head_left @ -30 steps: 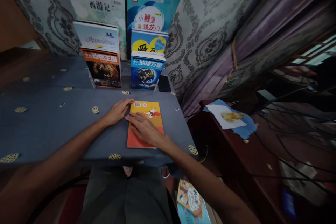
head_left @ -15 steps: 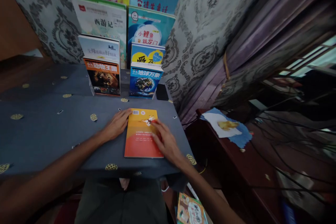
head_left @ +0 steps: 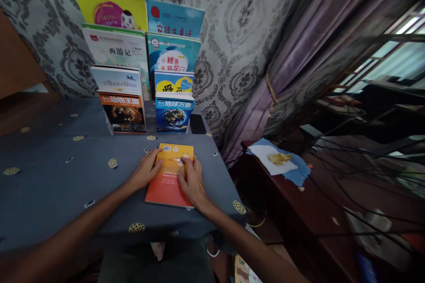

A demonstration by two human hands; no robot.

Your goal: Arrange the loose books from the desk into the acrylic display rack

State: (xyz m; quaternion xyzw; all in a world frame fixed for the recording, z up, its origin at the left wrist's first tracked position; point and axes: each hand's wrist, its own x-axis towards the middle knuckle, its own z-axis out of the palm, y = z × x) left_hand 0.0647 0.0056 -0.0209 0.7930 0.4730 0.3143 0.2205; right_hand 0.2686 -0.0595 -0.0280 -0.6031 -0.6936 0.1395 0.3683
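An orange-yellow book (head_left: pixel 168 192) lies on the dark blue tablecloth, back cover up, with a barcode near its far edge. My left hand (head_left: pixel 146 169) lies along its left edge; the fingers are stretched out and the thumb rests on the cover. On the right side of the cover, my right hand (head_left: pixel 194 183) lies with its fingers apart, one fingertip over the small printed figure. Neither hand is visibly wrapped around the book. Whether any fingertips reach under its edges is hidden.
Beyond the hands stands a display of books: an animal book with a lion (head_left: pixel 124 117) and a blue earth book (head_left: pixel 172 117) in front, taller ones behind. Beside it lies a black phone (head_left: pixel 198 124). A dark red desk (head_left: pixel 295 203) with cloth and cables stands at right.
My view has tilted up, showing more of the wall. The book has turned slightly. My left thumb has come onto the cover, and my right hand has shifted a little towards the far side.
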